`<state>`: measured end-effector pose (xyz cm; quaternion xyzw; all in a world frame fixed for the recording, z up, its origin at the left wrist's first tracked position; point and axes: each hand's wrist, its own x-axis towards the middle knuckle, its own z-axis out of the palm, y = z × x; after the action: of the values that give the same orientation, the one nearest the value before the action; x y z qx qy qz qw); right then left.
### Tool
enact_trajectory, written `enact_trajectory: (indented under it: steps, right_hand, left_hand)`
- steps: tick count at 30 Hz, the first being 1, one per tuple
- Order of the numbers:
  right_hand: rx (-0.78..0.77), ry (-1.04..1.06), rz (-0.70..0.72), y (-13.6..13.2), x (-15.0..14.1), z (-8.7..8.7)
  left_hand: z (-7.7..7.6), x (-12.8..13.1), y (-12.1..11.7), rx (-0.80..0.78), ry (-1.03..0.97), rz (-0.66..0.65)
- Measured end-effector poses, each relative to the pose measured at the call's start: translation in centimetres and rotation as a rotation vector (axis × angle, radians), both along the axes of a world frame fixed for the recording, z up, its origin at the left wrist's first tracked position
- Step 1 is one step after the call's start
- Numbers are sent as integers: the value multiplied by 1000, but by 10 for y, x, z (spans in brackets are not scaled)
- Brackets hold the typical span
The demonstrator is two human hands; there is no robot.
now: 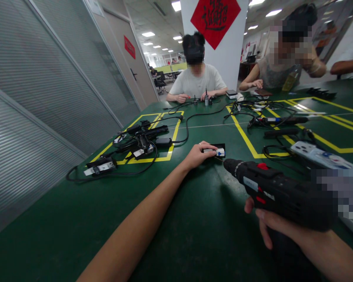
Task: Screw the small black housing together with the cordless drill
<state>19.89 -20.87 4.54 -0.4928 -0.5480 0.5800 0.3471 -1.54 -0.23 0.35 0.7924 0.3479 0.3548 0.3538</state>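
My right hand [270,223] is wrapped round the grip of a black cordless drill [270,188] with red switches. The drill points left and away from me, and a thin bit [219,158] sticks out of its chuck. Just beyond the bit's tip, my left hand [197,154] has its fingers closed on a small white-and-blue part [220,152]. That part lies on or against a flat black piece [221,146] on the green table [153,219]. Whether the bit touches the part I cannot tell. My left fingers partly hide it.
Black cabled devices [144,141] lie to the left within yellow tape [176,135]. To the right are a power strip [314,150], cables and a black rod-like tool [279,120]. A person in a white shirt [197,80] sits opposite; another person [282,70] sits at far right.
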Motion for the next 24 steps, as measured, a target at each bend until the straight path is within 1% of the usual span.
enact_trajectory:
  steps: [4, 8, 10, 13, 17, 20, 24]
  right_hand:
    - [-23, 10, 8, -1, -1, 9]
    - [4, 10, -41, 0, -3, 16]
    - [25, -3, -58, 1, -3, 14]
    - [51, -21, -69, 1, -3, 7]
    - [55, 22, -88, 0, -3, -1]
    - [44, 29, -78, 0, -3, -1]
    - [54, 20, -47, 1, -2, 5]
  left_hand:
    - [-1, 0, 0, 1, -1, 7]
    - [-3, 0, 2, 2, 5, 21]
    - [-3, 0, 3, 4, 1, 13]
    - [-4, 0, 3, 8, -8, -3]
    - [-4, 0, 4, 3, 5, 11]
    - [-4, 0, 5, 6, 3, 7]
    - [-4, -1, 4, 1, 5, 5]
